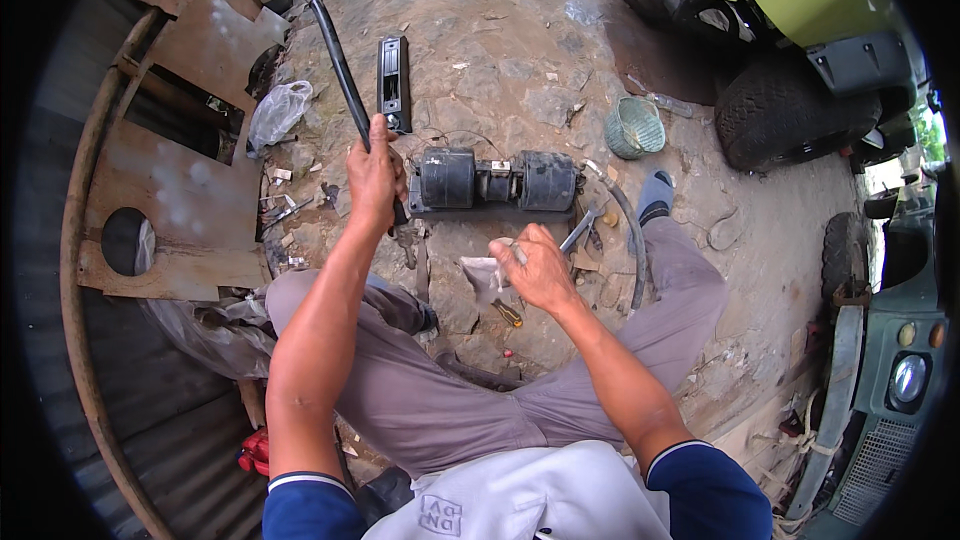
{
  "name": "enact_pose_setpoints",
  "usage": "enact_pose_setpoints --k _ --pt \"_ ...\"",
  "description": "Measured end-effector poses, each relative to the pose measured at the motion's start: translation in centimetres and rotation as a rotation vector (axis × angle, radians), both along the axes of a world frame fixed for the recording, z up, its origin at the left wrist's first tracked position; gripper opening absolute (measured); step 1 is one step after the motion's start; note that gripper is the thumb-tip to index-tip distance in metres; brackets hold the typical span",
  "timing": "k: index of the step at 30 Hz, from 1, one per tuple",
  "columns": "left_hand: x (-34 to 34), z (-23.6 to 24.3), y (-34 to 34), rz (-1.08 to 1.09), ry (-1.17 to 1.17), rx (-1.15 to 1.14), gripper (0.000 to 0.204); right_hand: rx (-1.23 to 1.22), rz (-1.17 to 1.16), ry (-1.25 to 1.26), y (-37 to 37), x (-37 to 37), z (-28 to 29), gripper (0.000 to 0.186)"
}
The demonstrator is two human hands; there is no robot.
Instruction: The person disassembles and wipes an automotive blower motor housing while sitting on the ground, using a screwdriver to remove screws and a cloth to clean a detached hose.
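- The left hand (374,180) is curled around a black hose (340,58), which slants through the upper left of the frame.
- The right hand (537,268) pinches a pale rag (482,275) near the frame's centre, just below a black blower (448,178).

Beyond the black twin-drum blower unit (447,178), stony brown ground (490,60) offers a wide passage between the black slotted rectangular part (391,60) and the pale green woven basket (634,130). The blower blocks the straight way from the right hand (540,268); the long black hose with a silvery bent end (341,68), gripped in the left hand (374,178), bars the left, and the curved dark hose (633,223) hems in the right
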State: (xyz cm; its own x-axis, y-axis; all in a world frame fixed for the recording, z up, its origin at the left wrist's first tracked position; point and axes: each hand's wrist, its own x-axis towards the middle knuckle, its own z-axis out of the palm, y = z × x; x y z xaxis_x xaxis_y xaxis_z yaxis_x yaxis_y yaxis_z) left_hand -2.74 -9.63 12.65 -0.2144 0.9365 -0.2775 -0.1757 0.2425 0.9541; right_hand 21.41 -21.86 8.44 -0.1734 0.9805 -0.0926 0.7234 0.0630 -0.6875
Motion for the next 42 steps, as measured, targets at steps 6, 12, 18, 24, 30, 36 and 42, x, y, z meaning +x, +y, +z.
enact_pose_setpoints --k 6,12,18,24,30,36,42 --pt "0.9 -1.8 0.3 -0.020 -0.156 -0.106 0.054 -0.171 -0.063 0.467 3.8 -2.7 -0.5 0.053" --pt "-0.2 -2.8 1.5 0.065 -0.235 -0.168 0.056 -0.457 0.178 0.486 4.3 -9.6 -0.9 0.055" --pt "-2.5 -4.1 2.8 -0.134 0.393 -0.108 0.084 -0.403 -0.011 0.779 6.7 -11.8 -2.5 0.023" --pt "-3.6 -0.1 1.5 -0.283 0.813 0.139 0.067 -0.624 -0.333 1.041 23.8 -10.0 -1.5 0.012" --pt "-4.5 0.7 1.8 -0.511 0.985 0.155 0.049 -0.739 -0.396 1.359 41.2 -11.3 -13.1 0.014" --pt "-5.2 -0.7 2.4 -0.707 1.077 0.033 0.046 -0.856 -0.434 1.525 45.5 -16.3 -18.3 0.021" --pt "-4.6 -1.3 3.2 -0.832 1.048 -0.011 0.047 -1.056 -0.436 1.270 46.2 -16.8 -30.3 0.024"
